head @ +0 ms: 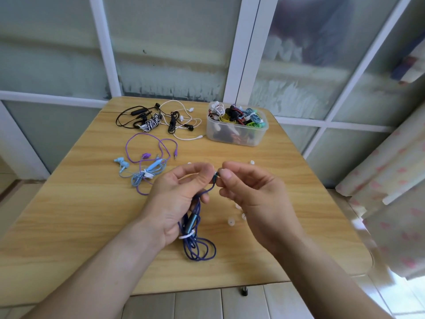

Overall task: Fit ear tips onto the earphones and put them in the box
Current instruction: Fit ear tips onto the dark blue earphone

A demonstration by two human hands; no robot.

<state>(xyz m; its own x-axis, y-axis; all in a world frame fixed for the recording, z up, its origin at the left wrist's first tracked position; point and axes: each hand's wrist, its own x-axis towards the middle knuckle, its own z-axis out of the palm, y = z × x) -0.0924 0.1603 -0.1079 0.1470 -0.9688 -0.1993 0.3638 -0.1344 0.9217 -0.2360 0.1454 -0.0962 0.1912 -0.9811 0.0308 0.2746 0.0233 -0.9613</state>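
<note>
1. Earphones point(199, 236) with a dark blue cord hang from your left hand point(178, 199) above the wooden table point(287, 180); the cord is bundled with a white tie point(186, 236) and loops down to the tabletop.
2. Your left hand pinches the earbud end point(215, 177) between thumb and forefinger, cord running through the palm.
3. Your right hand point(248, 194) meets it, thumb and forefinger pinched at the earbud tip; whatever sits between them is too small to tell.
4. Loose white ear tips point(230, 221) lie on the table just under your right hand; another point(252, 162) sits beyond it.
5. Clear plastic box point(236, 132) stands at the far right of the table, filled with mixed coloured earphones.
6. Left of the box: black, white and zebra-striped earphones point(158, 120) in a tangle.
7. Nearer you on the left: purple earphones point(147, 148) and light blue earphones point(140, 173), overlapping.
8. No readable writing or brand anywhere.
</note>
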